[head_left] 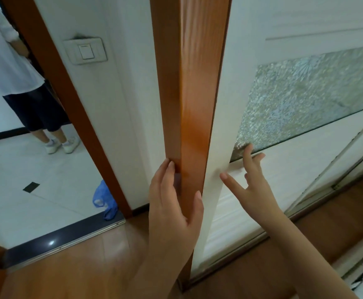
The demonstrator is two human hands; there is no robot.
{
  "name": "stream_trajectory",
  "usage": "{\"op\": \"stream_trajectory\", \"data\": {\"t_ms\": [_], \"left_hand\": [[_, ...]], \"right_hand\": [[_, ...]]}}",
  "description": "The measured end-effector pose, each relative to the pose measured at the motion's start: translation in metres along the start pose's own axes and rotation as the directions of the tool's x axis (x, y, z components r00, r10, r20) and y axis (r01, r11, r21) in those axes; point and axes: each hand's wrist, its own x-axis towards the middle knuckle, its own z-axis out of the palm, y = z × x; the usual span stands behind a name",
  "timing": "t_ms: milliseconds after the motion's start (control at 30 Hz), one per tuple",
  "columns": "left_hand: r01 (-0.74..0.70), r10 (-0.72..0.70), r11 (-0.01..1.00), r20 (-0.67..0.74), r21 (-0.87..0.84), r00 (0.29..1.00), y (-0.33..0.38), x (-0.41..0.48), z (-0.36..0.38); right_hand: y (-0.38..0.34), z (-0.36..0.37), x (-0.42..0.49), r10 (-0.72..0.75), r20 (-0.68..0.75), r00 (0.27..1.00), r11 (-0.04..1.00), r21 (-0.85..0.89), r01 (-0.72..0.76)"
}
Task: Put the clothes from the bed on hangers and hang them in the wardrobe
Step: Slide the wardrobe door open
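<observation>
Head view looks down along a white sliding wardrobe door (pixel 301 165) with a frosted, leaf-patterned glass panel (pixel 306 98) set across it. An orange-brown varnished wooden upright (pixel 189 100) borders the door's left edge. The left hand (pixel 174 199) grips this upright, its fingers lying close together on the left face and its thumb wrapped onto the front face. The right hand (pixel 252 182) rests on the door just below the lower left corner of the glass panel; its fingers are spread wide and straight, with the tips touching the white surface.

No clothes, hangers or bed can be made out, so the task's garments lie somewhere outside this view.

The step in hand appears to be opening the wardrobe, before any garment is hung. The next move probably calls for the spread fingers to press flat and push the door sideways, away from the upright, while the left hand braces against it. Flat fingers may slip on the smooth panel.

Left of the upright are a white wall with a white rocker light switch (pixel 85 50), a crumpled blue plastic bag (pixel 104 199) at the foot of the door frame, and a person in a white shirt (pixel 10 67) standing beyond the doorway.
</observation>
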Motion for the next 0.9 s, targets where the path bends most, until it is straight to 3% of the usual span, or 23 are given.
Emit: {"op": "stream_trajectory", "data": {"t_ms": [100, 233, 333, 400, 500, 567, 667, 767, 900], "left_hand": [[-0.053, 0.053, 0.998, -0.047, -0.013, 0.998, 0.003, 0.003, -0.004], [-0.356, 0.347, 0.934, -0.21, -0.005, 0.914, 0.02, 0.001, -0.004], [-0.488, 0.472, 0.871, -0.183, -0.051, 0.862, 0.038, -0.001, 0.008], [-0.453, 0.442, 0.875, -0.096, -0.174, 0.892, 0.047, 0.0, 0.021], [-0.273, 0.297, 0.919, 0.044, -0.285, 0.954, 0.053, 0.008, 0.042], [-0.137, 0.175, 0.951, 0.116, -0.277, 0.978, 0.056, 0.015, 0.051], [-0.012, 0.053, 0.972, 0.17, -0.233, 0.984, 0.058, 0.027, 0.065], [0.023, 0.039, 0.963, 0.224, -0.267, 0.974, 0.063, 0.042, 0.08], [0.048, 0.065, 0.923, 0.28, -0.381, 0.958, 0.068, 0.062, 0.102]], "right_hand": [[0.006, -0.003, 0.002, -0.009, -0.01, 1.0, 0.998, -0.057, 0.008], [0.013, -0.013, 0.01, -0.005, -0.055, 0.998, 0.998, -0.06, 0.001], [0.022, -0.025, 0.016, -0.017, -0.068, 0.998, 0.998, -0.061, 0.013], [0.028, -0.038, 0.019, -0.014, -0.084, 0.996, 0.998, -0.059, 0.009], [0.027, -0.067, 0.022, 0.053, -0.167, 0.985, 0.995, 0.087, -0.039], [0.014, -0.084, 0.026, 0.045, -0.283, 0.958, 0.994, 0.111, -0.014], [-0.024, -0.096, 0.035, -0.086, -0.405, 0.91, 0.995, 0.013, 0.1], [-0.062, -0.095, 0.045, -0.169, -0.402, 0.9, 0.984, -0.012, 0.18], [-0.083, -0.082, 0.06, -0.109, -0.325, 0.939, 0.99, -0.122, 0.073]]}}
